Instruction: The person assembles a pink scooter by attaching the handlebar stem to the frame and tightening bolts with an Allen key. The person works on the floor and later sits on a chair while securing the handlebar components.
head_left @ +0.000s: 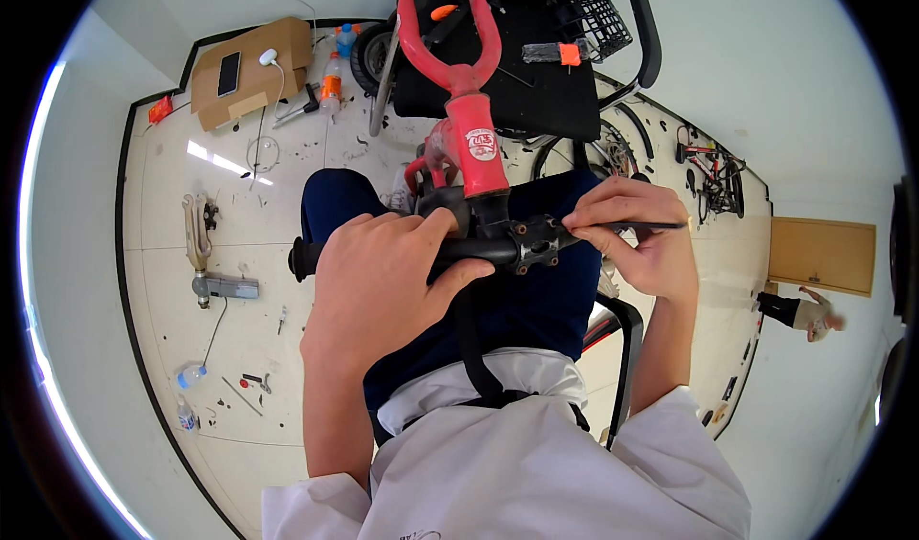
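Across my lap rests a red bicycle frame part with its fork point(469, 80) pointing away from me. At its near end is a black handlebar stem point(538, 244) with several small bolts in its clamp. My left hand point(388, 272) is wrapped round the black handlebar point(474, 250), left of the stem. Just right of the clamp, my right hand point(637, 229) pinches a thin dark rod-shaped tool point(661, 225), its fingertips close to the bolts. The tool's working end is hidden by the fingers, so I cannot tell whether it sits in a bolt.
Ahead stands a black chair point(536, 100) holding a black basket point(598, 23) and tools. At left, cardboard point(251, 71) bears a phone point(229, 74); bottles point(331, 85) and metal bike parts point(198, 238) lie on the floor. A red bicycle point(713, 171) and another person point(799, 315) are farther right.
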`<action>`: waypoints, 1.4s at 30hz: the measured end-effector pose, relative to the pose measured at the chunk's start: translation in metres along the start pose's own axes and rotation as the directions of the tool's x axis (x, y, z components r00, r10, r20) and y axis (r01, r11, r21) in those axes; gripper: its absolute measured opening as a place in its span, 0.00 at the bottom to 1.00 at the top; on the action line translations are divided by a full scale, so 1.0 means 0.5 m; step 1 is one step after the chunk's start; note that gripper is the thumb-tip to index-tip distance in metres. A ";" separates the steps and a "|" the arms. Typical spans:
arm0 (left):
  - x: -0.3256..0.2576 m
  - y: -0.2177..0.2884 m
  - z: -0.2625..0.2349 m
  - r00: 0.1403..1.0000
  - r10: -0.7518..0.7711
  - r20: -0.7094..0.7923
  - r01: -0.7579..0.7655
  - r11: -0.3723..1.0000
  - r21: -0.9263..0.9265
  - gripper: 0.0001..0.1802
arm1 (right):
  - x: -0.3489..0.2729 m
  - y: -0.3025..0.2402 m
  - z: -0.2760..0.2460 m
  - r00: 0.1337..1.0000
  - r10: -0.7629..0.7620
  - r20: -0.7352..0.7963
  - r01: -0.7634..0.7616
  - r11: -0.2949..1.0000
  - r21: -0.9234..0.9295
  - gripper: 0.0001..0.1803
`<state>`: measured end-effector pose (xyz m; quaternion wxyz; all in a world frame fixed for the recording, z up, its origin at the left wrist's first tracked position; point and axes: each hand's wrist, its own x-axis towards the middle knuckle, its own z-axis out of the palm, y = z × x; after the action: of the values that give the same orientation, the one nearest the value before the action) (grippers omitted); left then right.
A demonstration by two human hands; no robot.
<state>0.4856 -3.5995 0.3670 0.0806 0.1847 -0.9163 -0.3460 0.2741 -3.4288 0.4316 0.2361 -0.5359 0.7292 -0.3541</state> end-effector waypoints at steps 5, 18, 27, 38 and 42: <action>0.002 0.002 0.000 1.000 0.003 -0.006 -0.003 1.000 -0.006 0.23 | -0.026 -0.004 0.086 0.913 0.183 -0.364 -0.097 0.966 0.242 0.05; 0.002 0.003 0.004 1.000 0.007 -0.025 -0.007 1.000 -0.007 0.23 | -0.043 -0.023 0.142 0.825 0.116 -0.553 -0.008 0.981 0.193 0.04; -0.001 0.001 0.001 1.000 0.002 -0.011 -0.002 1.000 -0.004 0.24 | -0.031 -0.029 0.110 0.866 0.194 -0.461 -0.058 0.954 0.293 0.08; 0.002 0.003 -0.004 1.000 -0.016 0.014 0.016 1.000 -0.017 0.24 | -0.043 -0.042 0.088 0.898 0.089 -0.431 -0.189 0.962 -0.196 0.04; 0.003 0.002 -0.005 1.000 -0.015 0.026 0.016 1.000 -0.021 0.24 | -0.043 -0.043 0.079 0.904 0.185 -0.385 -0.230 0.970 -0.073 0.05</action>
<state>0.4849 -3.6010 0.3696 0.0683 0.1865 -0.9121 -0.3587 0.3227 -3.4229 0.4223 0.0966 -0.3904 0.8331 -0.3796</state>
